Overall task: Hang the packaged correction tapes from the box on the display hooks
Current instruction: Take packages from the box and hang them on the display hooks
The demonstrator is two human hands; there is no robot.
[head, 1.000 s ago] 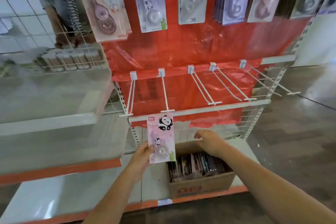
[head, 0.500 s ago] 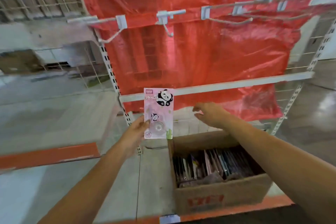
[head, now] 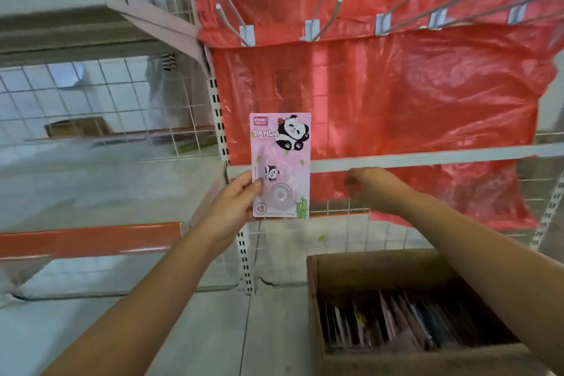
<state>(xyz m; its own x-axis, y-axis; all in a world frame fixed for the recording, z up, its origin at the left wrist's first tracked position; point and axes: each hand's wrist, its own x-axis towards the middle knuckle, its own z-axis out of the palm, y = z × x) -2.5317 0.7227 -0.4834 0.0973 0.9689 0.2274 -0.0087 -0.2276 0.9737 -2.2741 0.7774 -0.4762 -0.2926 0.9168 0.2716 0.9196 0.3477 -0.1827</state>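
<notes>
My left hand [head: 233, 204] pinches a pink panda correction tape pack [head: 280, 162] by its lower left edge and holds it upright in front of the red backing. My right hand [head: 374, 186] hovers beside it at the white rail [head: 427, 158], fingers loosely curled, holding nothing. A cardboard box [head: 381, 267] with several packs standing on edge sits at the lower right. Bare display hooks [head: 328, 21] stick out from clips well above the pack.
Red plastic sheet [head: 412, 94] covers the back panel. A white wire grid [head: 91, 94] and a plastic-covered shelf with an orange edge [head: 88, 241] lie to the left. A slotted upright [head: 244, 253] runs down the middle. A person in a striped sleeve [head: 166, 59] stands behind the grid.
The view has tilted so the hooks now sit higher in the frame. Both hands have risen, and the pack is now above the white rail instead of below it.
</notes>
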